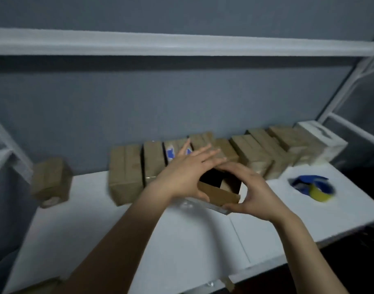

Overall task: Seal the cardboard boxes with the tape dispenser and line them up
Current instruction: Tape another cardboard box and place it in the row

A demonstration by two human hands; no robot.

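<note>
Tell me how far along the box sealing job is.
Done: a row of closed brown cardboard boxes lines the wall. In hand: the left hand and right hand hold an open brown cardboard box. Left: taping it; the blue tape dispenser lies untouched.

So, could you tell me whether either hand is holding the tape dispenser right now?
No, the tape dispenser lies alone on the table while the left hand and right hand grip the open box.

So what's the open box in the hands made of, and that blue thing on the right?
The open box looks like plain matte brown cardboard: dull, with thin folding flaps. The tape dispenser seems to be blue plastic, holding a yellowish tape roll; the picture is too blurry to be sure.
</note>
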